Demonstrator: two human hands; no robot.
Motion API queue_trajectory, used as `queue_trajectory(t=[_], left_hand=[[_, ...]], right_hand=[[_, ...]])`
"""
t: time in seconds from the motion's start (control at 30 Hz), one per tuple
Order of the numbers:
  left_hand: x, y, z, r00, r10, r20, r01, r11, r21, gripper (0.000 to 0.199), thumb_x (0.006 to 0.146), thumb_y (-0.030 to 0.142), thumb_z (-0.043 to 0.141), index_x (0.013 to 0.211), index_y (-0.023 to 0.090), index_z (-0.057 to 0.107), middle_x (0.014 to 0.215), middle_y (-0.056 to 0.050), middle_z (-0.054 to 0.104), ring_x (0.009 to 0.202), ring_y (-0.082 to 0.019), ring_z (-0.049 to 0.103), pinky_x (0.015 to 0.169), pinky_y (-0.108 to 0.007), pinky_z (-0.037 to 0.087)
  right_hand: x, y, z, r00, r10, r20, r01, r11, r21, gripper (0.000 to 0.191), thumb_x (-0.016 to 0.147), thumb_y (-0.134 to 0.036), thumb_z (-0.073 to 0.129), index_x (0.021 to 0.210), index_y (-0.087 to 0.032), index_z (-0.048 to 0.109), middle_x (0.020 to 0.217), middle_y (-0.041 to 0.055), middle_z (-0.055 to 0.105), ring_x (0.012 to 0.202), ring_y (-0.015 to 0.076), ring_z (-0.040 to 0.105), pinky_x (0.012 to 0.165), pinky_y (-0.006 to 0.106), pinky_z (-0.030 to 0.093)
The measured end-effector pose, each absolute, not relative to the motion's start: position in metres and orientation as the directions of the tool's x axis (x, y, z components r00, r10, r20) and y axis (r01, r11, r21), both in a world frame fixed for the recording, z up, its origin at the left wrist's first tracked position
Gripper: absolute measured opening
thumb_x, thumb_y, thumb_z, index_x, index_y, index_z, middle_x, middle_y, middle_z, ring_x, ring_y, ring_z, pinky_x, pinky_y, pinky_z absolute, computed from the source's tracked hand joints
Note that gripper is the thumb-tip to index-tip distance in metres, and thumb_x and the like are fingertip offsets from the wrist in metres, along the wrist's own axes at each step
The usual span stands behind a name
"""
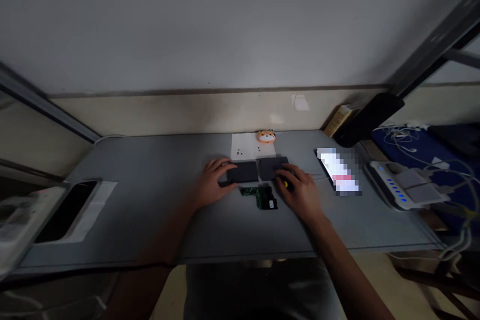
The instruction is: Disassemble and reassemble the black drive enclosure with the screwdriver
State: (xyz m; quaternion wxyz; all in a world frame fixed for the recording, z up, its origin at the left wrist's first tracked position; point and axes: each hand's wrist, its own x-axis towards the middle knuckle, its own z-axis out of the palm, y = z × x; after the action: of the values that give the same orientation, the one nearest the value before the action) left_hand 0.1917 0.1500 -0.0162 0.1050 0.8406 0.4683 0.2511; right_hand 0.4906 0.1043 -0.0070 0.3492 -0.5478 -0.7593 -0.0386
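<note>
Two dark, flat rectangular cases lie side by side on the grey desk. My left hand [212, 182] is at the left end of the left case [243, 172], index finger and thumb at its two long edges. My right hand [302, 192] rests by the right case [270, 166], fingertips over its right side. Under those fingers shows a small black-and-yellow object [286, 184], mostly hidden, its kind unclear. Between the hands, nearer me, lies a green circuit board [258, 195] with a black part and a white label. Tiny dark screws [240, 152] sit on white paper [245, 141] behind the cases.
An orange animal-faced item [266, 136] sits at the paper's back edge. Rightward are a lit phone [339, 172], a power strip [393, 187] with cables, and a black cylindrical object [369, 119]. A dark-screened phone [67, 212] lies at the left.
</note>
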Motion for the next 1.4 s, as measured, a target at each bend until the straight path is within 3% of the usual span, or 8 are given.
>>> queue_trajectory(t=[0.87,1.23,1.4], left_hand=[[0.193,0.148,-0.01,0.439,0.843,0.309,0.71,-0.537,0.455,0.036,0.093,0.034,0.069,0.128,0.028,0.069,0.134,-0.007,0.067,0.125,-0.029,0.058,0.109,-0.048,0.05],[0.192,0.149,-0.011,0.441,0.846,0.3,0.699,-0.533,0.477,0.037,0.093,0.033,0.07,0.129,0.028,0.068,0.135,-0.008,0.067,0.125,-0.03,0.059,0.109,-0.05,0.05],[0.191,0.149,-0.012,0.451,0.842,0.296,0.7,-0.54,0.469,0.037,0.093,0.034,0.069,0.13,0.028,0.068,0.135,-0.008,0.066,0.126,-0.03,0.058,0.11,-0.049,0.049]], right_hand=[[0.495,0.107,-0.01,-0.018,0.859,0.511,0.779,0.332,-0.531,0.025,0.089,-0.02,0.06,0.101,-0.028,0.079,0.119,0.0092,0.073,0.105,0.0269,0.072,0.089,0.044,0.058],[0.498,0.106,-0.009,-0.043,0.858,0.511,0.804,0.333,-0.492,0.028,0.086,-0.017,0.058,0.104,-0.027,0.078,0.116,0.0097,0.074,0.108,0.0281,0.071,0.084,0.043,0.058],[0.495,0.105,-0.009,-0.074,0.85,0.521,0.827,0.344,-0.445,0.031,0.09,-0.021,0.059,0.116,-0.026,0.075,0.129,0.0112,0.072,0.11,0.0281,0.073,0.085,0.043,0.06]])
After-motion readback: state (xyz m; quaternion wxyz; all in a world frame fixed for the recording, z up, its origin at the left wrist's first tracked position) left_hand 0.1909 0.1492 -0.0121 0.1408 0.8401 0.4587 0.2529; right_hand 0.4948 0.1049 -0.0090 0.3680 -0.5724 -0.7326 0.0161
